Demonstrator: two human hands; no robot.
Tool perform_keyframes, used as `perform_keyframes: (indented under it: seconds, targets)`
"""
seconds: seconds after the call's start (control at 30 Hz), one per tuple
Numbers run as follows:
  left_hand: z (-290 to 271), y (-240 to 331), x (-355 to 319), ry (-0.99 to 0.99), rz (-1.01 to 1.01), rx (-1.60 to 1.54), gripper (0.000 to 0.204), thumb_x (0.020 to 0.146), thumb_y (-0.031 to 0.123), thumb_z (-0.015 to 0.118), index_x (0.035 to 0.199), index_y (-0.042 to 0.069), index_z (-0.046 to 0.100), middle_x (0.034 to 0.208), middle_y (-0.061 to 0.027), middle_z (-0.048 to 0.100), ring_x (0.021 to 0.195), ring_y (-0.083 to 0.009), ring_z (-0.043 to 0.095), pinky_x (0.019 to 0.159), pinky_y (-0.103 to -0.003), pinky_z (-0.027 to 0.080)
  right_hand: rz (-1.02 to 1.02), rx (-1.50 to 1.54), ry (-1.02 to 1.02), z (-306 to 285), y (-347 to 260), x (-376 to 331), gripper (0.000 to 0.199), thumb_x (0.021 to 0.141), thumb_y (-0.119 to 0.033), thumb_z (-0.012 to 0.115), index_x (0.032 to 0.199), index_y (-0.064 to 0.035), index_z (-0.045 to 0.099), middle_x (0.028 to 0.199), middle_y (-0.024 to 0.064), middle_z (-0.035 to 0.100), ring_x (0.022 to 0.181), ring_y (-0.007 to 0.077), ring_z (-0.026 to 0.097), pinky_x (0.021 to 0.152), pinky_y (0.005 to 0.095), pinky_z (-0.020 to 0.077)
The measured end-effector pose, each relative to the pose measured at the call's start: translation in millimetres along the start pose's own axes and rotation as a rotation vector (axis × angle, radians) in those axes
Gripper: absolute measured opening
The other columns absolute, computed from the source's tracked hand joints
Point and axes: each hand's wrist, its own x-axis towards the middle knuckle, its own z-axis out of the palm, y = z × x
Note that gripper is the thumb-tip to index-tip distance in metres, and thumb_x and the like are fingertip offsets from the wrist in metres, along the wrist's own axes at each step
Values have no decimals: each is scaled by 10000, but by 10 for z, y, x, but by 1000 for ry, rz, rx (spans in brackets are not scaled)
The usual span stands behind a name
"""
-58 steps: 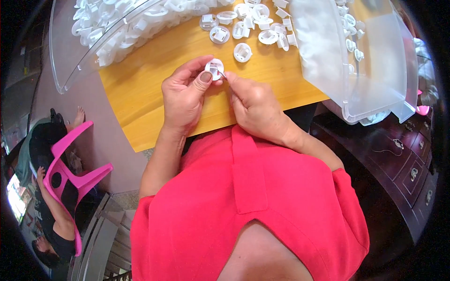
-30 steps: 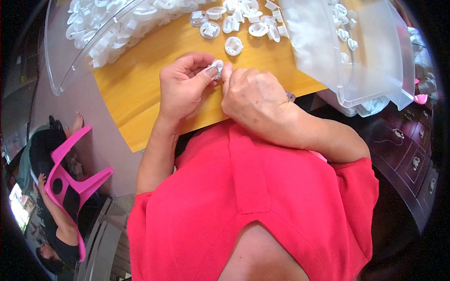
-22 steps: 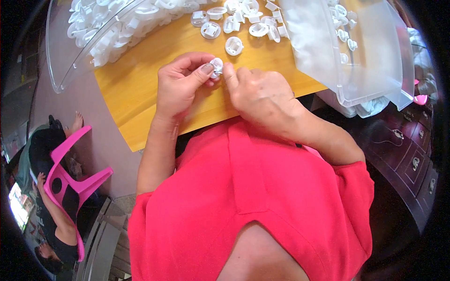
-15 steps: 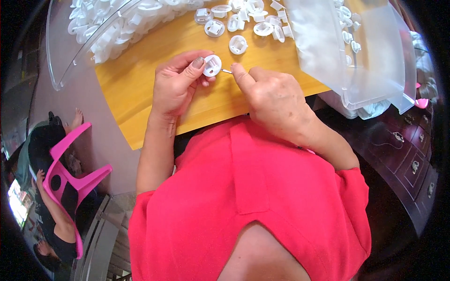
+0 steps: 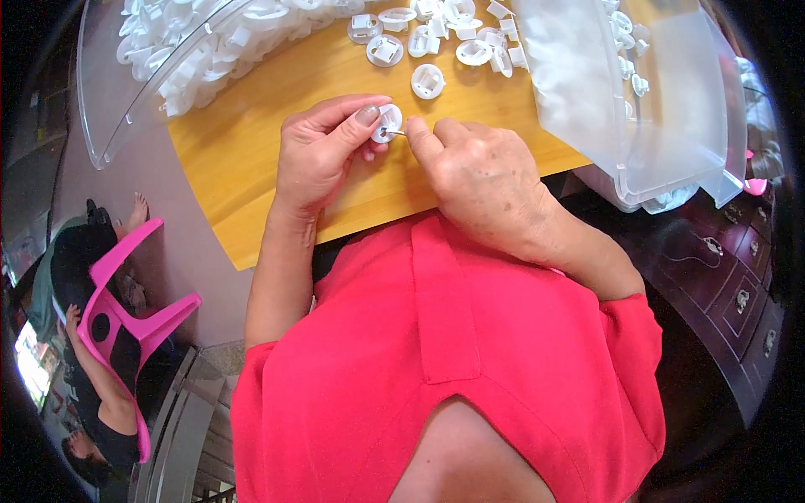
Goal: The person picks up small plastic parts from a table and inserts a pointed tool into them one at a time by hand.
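We hold a small white plastic cap [image 5: 387,122], round and smooth with a raised rim, pinched between thumb and forefinger of our left hand [image 5: 323,151], just above the near part of the table. Our right hand [image 5: 482,180] closes its thumb and forefinger on a thin metal pin [image 5: 397,132], whose tip touches the cap's side. The fingers of both hands are narrow, closed around these two pieces. Beyond the hands, more white caps [image 5: 428,81] lie loose on the yellow wooden table [image 5: 243,159], which looks flat and matte. A clear plastic bin [image 5: 126,92] full of white parts stands at the left, and a cloudy plastic tub [image 5: 671,109] at the right. Beside the table, a pink plastic chair [image 5: 126,310] stands on the floor.
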Motion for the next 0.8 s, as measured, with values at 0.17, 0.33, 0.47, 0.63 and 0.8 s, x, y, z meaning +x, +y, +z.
perform_keyframes:
  seconds: [0.17,0.33,0.47,0.63,0.8]
  targets:
    - [12,11,8,24,-10,88,208,878,119,632,1018,-31,664,810,-55,663,649,-87,585,558,-203,472,-23,-71,-14,6,-6,7,364,729,-85,568,1074,31,564,709,87,551,636,222,616,502,326,491]
    - [36,1,-1,51,-26,159,173,852,87,653,975,-34,671,774,-54,662,623,-92,597,533,-208,483,-186,-238,-75,-12,37,23,271,761,-110,553,983,40,590,668,60,542,596,177,587,454,294,460]
    - [75,66,4,54,-63,154,117,813,33,673,902,-37,641,732,-68,652,585,-102,599,491,-222,484,-263,-438,-46,-28,22,8,196,776,-127,546,904,14,591,627,46,520,564,146,554,425,267,421]
    - [103,80,23,62,-77,163,175,786,6,681,910,-25,561,713,-82,640,551,-103,587,447,-229,465,-327,-481,-49,-45,28,-2,145,800,-134,533,853,-8,578,587,35,498,526,128,533,393,262,391]
    - [160,110,29,71,-124,170,242,776,-12,673,956,-14,512,736,-84,638,538,-107,576,448,-226,456,-315,-401,-91,11,59,-27,173,794,-123,540,893,12,583,603,51,520,540,147,559,398,273,414]
